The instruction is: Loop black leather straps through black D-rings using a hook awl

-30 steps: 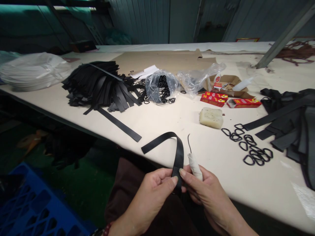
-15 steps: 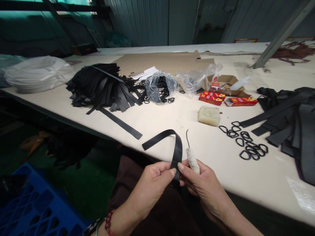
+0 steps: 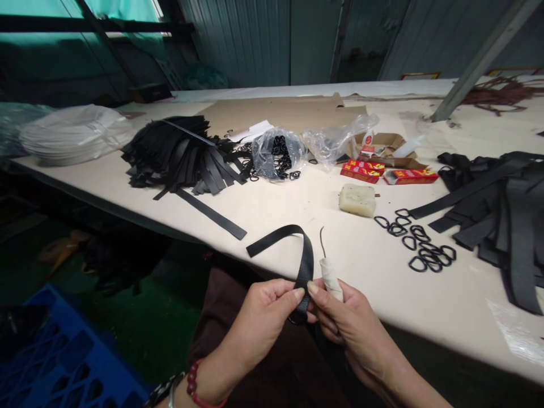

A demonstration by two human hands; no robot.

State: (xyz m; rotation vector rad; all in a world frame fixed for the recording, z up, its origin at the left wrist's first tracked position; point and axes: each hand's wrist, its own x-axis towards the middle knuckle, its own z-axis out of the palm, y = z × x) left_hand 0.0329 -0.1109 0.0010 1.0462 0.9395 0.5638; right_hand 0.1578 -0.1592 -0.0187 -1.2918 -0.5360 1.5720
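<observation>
A black leather-like strap (image 3: 306, 258) is pinched between my left hand (image 3: 261, 320) and my right hand (image 3: 355, 317), just off the table's front edge. Its free end arches up and over to the left, onto the table edge. Both thumbs press on the strap from above, almost meeting. My right hand also grips an awl (image 3: 331, 280) by its pale wrapped handle, the thin curved tip pointing up and away from the strap. At the bottom of the strap a dark curved edge shows, perhaps a ring, mostly hidden by my fingers.
Black D-rings (image 3: 431, 255) lie on the table (image 3: 289, 212) near a wax-like block (image 3: 357, 200). Straps are heaped at right (image 3: 501, 209) and bundled at left (image 3: 178, 153). Behind are a bag of rings (image 3: 278, 154), red boxes (image 3: 361, 170) and a metal post (image 3: 480, 62).
The view has shifted slightly. Both hands keep their hold on the strap, and its lower end has turned a little, showing more of the dark curved edge.
</observation>
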